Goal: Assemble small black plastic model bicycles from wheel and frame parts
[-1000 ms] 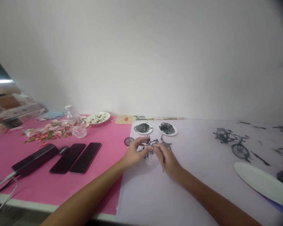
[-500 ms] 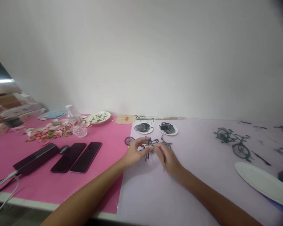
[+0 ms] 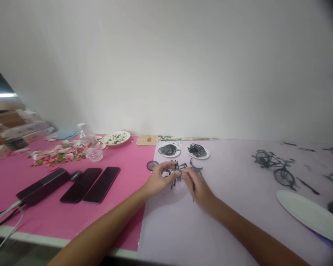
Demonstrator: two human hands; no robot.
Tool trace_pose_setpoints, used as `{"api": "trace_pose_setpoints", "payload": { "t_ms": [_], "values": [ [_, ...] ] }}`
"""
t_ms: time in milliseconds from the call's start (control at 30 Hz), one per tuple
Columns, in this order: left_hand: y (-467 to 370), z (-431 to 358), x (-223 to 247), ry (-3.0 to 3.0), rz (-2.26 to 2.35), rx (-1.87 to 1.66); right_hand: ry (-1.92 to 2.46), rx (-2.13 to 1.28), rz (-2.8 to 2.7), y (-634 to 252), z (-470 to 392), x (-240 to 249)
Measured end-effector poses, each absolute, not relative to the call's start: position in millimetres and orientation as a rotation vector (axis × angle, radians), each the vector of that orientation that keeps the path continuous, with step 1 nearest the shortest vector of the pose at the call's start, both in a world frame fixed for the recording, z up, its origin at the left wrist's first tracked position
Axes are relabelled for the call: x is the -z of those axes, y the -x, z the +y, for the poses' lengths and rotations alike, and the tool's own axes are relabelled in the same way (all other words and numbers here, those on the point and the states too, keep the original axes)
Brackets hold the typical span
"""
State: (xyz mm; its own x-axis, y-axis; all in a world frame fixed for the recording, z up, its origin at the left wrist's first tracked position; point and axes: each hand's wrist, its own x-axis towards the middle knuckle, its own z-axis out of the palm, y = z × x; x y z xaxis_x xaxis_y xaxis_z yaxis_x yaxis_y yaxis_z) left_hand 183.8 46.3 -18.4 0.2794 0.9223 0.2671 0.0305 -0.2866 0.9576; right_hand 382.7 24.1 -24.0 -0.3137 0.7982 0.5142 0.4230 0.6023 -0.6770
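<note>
My left hand (image 3: 158, 180) is closed with thumb and fingers around a small dark model bicycle frame (image 3: 173, 181), partly hidden by the fingers. My right hand (image 3: 197, 186) pinches at the same spot, its fingertips meeting the left thumb. A thin dark tool or strip (image 3: 193, 193) sticks out below the right palm; its kind is unclear. Just left of the hands lies a small spoked wheel (image 3: 152, 165). Beyond the right hand is a curved dark part (image 3: 196, 166). Two white plates behind hold dark wheels (image 3: 169, 149) and thin black parts (image 3: 197, 150).
On the right stand a model bicycle (image 3: 274, 166), loose dark parts (image 3: 308, 185) and a white oval tray (image 3: 302, 212). To the left lie two phones (image 3: 101, 184), a black power bank or box with cables (image 3: 43, 187), petals (image 3: 63, 153), a plastic bottle (image 3: 86, 136) and a plate (image 3: 116, 143).
</note>
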Motion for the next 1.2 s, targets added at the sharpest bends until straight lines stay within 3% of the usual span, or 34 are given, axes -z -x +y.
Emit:
{"api": "trace_pose_setpoints", "payload": {
  "t_ms": [1200],
  "values": [
    [-182.8, 34.2, 6.8, -1.701, 0.979, -1.286, 1.119, -0.485, -1.726, -384.8, 22.9, 11.2]
  ]
}}
